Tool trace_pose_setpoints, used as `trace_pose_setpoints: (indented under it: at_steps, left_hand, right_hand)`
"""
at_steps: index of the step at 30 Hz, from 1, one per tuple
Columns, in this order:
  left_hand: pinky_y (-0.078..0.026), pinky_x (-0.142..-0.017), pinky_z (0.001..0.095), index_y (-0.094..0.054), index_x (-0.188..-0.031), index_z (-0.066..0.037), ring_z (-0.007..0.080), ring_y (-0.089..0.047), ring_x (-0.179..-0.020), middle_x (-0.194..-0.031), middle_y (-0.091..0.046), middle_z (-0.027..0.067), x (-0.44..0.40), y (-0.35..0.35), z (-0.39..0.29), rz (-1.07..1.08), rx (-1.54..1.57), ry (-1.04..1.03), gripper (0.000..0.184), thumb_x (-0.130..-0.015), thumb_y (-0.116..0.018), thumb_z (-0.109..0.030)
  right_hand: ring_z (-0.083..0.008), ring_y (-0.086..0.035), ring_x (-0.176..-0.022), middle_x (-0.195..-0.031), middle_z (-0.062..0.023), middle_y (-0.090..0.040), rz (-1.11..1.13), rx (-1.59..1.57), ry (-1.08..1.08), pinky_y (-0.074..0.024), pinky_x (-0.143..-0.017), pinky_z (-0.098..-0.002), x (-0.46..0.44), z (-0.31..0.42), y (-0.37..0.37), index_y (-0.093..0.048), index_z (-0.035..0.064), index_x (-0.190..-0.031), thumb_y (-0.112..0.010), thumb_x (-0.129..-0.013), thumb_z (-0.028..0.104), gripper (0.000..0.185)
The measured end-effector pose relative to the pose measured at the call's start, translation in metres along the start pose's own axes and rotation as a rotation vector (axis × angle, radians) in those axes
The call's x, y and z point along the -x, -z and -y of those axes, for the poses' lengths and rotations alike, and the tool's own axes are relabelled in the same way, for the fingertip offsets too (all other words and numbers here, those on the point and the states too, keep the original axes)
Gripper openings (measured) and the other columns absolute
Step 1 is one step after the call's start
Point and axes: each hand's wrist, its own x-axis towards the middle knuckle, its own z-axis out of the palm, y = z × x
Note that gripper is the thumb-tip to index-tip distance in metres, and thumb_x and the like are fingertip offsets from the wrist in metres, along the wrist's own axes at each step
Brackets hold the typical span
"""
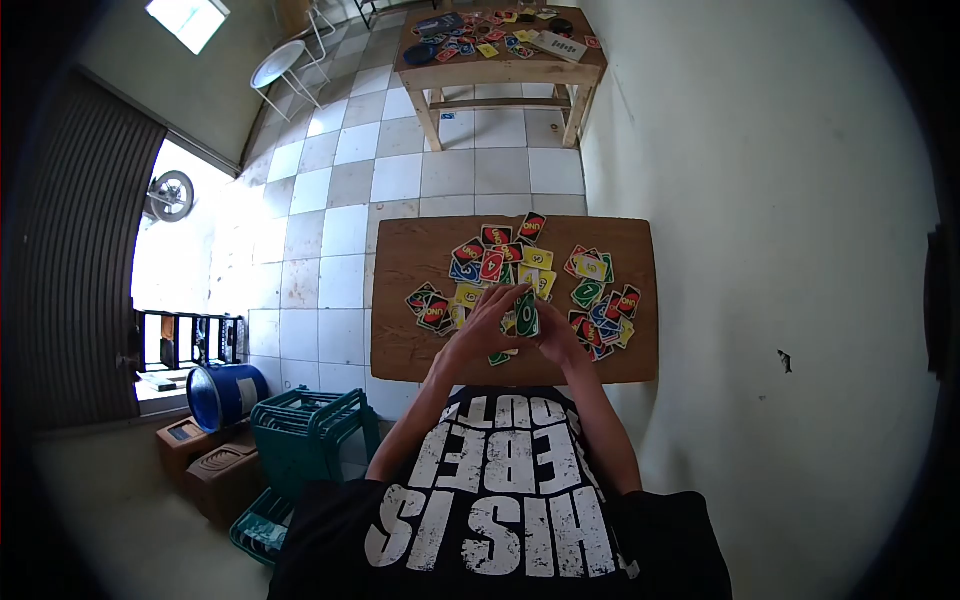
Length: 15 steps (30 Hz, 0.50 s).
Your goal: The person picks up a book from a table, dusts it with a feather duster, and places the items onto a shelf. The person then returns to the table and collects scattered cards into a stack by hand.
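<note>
My left hand (487, 318) and my right hand (553, 343) meet above the middle of the brown table (395, 250). Between them is a stack of Uno cards (527, 316), held upright, with a green 0 on its face. The fingers of both hands are closed around it, the right ones partly hidden behind the cards. Loose Uno cards (493, 264), some face up and some face down, lie scattered beyond my hands. A smaller group of cards (431, 309) lies to the left. On the right are more cards (606, 322), with a green card (587, 292) above them.
Ahead stands a second wooden table (500, 72) covered with cards and small objects. White chairs (280, 66) stand at the back left. Stacked green chairs (310, 425) and a blue drum (225, 395) are at lower left. A wall (760, 250) runs along the right.
</note>
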Motion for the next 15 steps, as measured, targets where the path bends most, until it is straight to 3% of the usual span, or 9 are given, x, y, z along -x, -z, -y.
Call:
trace_pose_setpoints:
  at_steps: [10, 15]
  left_hand:
    - [-0.034, -0.108, 0.0454, -0.044, -0.14, -0.011, 0.0343, -0.041, -0.127, -0.133, -0.048, 0.0129, 0.022, -0.033, -0.022, -0.141, -0.056, 0.185, 0.092, -0.06, -0.087, -0.028]
    - [-0.034, -0.109, 0.0443, -0.041, -0.14, -0.011, 0.0349, -0.038, -0.129, -0.138, -0.045, 0.0139, 0.04, -0.054, -0.013, -0.153, -0.092, 0.202, 0.095, -0.06, -0.087, -0.033]
  right_hand:
    - [-0.016, -0.065, -0.102, -0.116, -0.0035, -0.064, 0.16, -0.014, -0.162, -0.0576, -0.078, -0.0322, 0.02, -0.002, 0.03, -0.052, 0.0096, -0.131, -0.056, -0.097, 0.032, 0.041]
    - [-0.0134, -0.063, -0.101, -0.115, -0.0012, -0.063, 0.187, 0.086, -0.225, -0.056, -0.078, -0.0313, 0.019, -0.013, 0.051, -0.052, 0.0102, -0.131, -0.056, -0.097, 0.032, 0.041]
